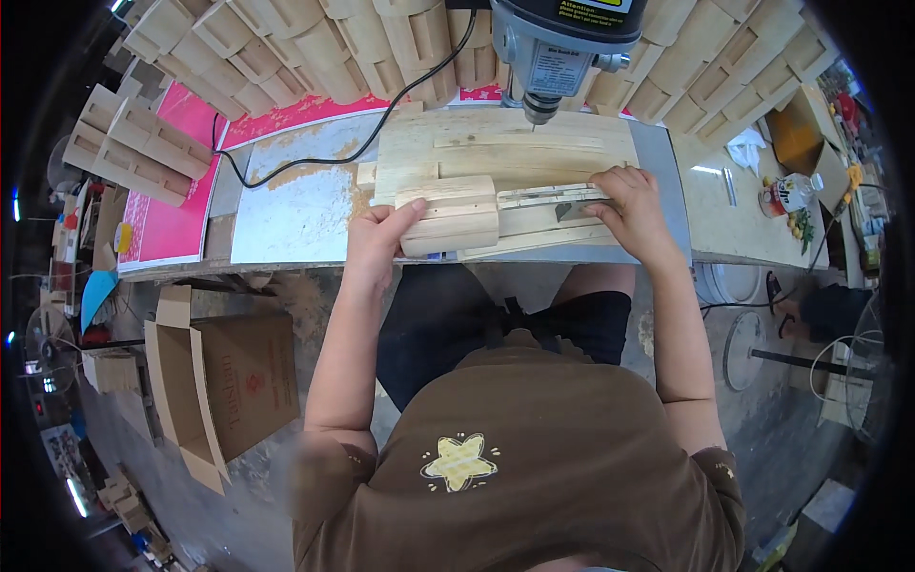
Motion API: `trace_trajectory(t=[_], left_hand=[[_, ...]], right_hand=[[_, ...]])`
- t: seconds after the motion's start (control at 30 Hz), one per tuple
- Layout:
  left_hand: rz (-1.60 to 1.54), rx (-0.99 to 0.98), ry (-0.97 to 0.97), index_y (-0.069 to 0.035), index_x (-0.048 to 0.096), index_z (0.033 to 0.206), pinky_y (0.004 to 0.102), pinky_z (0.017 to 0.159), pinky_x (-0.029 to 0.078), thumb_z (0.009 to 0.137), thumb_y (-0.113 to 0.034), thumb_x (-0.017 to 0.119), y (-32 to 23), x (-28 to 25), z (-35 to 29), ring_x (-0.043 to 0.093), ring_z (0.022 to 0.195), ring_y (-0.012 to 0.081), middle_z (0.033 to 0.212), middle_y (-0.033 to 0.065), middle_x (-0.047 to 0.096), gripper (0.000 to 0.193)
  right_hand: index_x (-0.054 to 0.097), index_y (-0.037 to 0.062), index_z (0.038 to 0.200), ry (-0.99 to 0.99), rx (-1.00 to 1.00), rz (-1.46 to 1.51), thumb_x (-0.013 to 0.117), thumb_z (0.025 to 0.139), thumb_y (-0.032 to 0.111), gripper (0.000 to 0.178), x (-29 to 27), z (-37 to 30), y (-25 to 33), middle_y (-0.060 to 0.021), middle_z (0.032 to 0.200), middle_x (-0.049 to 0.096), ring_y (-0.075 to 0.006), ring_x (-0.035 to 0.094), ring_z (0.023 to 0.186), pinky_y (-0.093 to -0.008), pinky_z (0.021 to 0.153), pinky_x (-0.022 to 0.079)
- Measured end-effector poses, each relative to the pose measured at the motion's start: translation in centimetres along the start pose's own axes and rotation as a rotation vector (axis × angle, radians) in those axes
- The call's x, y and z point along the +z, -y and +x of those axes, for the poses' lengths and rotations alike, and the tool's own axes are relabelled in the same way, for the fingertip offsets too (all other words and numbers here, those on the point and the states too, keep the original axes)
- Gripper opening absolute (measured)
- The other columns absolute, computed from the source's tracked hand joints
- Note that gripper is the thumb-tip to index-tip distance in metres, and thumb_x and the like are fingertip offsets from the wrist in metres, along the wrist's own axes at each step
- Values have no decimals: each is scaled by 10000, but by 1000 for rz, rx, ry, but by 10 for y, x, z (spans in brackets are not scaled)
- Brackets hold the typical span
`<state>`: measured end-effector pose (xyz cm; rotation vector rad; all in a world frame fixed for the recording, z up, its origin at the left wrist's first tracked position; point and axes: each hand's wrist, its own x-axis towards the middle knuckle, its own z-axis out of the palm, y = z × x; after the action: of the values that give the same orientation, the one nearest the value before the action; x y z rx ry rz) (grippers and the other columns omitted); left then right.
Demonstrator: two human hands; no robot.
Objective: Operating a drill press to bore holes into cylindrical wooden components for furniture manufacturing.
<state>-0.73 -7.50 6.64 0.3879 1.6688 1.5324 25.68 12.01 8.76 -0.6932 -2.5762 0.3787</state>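
A pale wooden block (448,229) with a ridged, rounded face and small holes lies near the table's front edge. My left hand (379,236) holds its left end, the thumb on top and the other fingers hidden behind. From the block's right side a pale wooden strip (543,196) runs to my right hand (629,205). That hand is closed around the strip's right end, its thumb beside a small grey metal plate (569,211). Just beyond hangs the chuck of a drill press (540,110), with a thin bit pointing down at a wooden board (505,129).
Stacked carved wooden blocks (324,57) line the table's back, with more at the left (143,143). A black cable (381,119) crosses the tabletop. At the right stands a clear plastic bottle (796,194). An open cardboard box (233,377) is on the floor at the left.
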Motion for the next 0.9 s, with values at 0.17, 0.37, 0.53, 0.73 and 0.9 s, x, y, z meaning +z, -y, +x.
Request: trace_trajectory(t=[0.17, 0.37, 0.53, 0.73, 0.9], left_hand=[[544, 939, -120, -50, 656, 882, 274, 598, 377, 584, 2, 765, -26, -24, -19, 473, 709, 137, 767, 11, 513, 321], [1052, 1248, -392, -116, 673, 930, 355, 779, 401, 497, 35, 711, -40, -88, -27, 474, 925, 264, 950, 76, 516, 461], [812, 880, -438, -65, 657, 952, 400, 881, 420, 565, 47, 727, -24, -137, -19, 435, 1141, 348, 1213, 151, 442, 409], [869, 809, -531, -72, 619, 1027, 414, 948, 431, 569, -17, 792, 2, -176, 3, 451, 1166, 353, 1273, 163, 378, 492], [635, 676, -660, -108, 336, 1360, 401, 940, 447, 582, -37, 800, 30, -175, 21, 435, 1198, 309, 1337, 153, 310, 909]], right_hand=[[613, 75, 951, -44, -33, -31, 708, 685, 147, 291, -4, -2, -1, -77, 909, 607, -285, 539, 932, -394, 890, 341], [610, 68, 978, -36, -22, -76, 702, 689, 150, 314, 0, -7, 0, -110, 943, 601, -314, 523, 931, -413, 881, 343], [597, 42, 977, -31, -42, -83, 699, 684, 130, 323, 0, -13, 4, -125, 914, 580, -320, 517, 923, -425, 892, 339], [589, 41, 977, -13, -28, -80, 693, 679, 124, 327, 1, -15, 0, -128, 906, 573, -327, 514, 916, -434, 887, 348], [580, 41, 984, -34, -26, -78, 693, 678, 132, 338, 3, -14, 6, -132, 902, 570, -334, 512, 907, -437, 890, 350]])
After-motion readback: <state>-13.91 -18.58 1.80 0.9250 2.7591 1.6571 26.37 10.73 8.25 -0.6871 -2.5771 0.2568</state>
